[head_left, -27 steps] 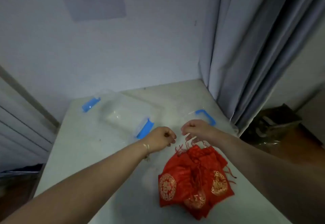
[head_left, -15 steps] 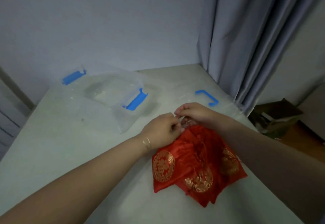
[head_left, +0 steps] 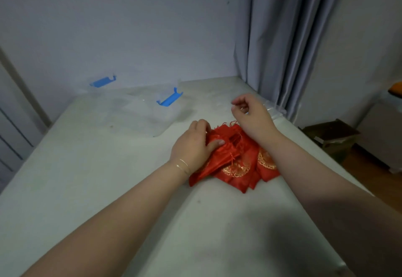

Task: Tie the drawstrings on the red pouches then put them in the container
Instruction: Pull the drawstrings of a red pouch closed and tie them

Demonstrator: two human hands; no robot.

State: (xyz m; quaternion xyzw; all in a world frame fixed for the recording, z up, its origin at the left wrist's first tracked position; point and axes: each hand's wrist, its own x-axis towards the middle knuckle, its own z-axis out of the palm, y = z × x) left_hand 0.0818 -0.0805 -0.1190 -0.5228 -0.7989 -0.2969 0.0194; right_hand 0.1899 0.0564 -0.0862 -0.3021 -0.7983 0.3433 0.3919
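Lying beside clear container (head_left: 139, 111): red pouches (head_left: 235, 163)

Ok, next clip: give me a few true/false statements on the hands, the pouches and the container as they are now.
1. The left hand rests on the red pouches. True.
2. The pouches are inside the container. False: they lie in a pile on the table.
3. The right hand is raised above the pile, fingers curled. True.
4. The container has red clips. False: its clips are blue.
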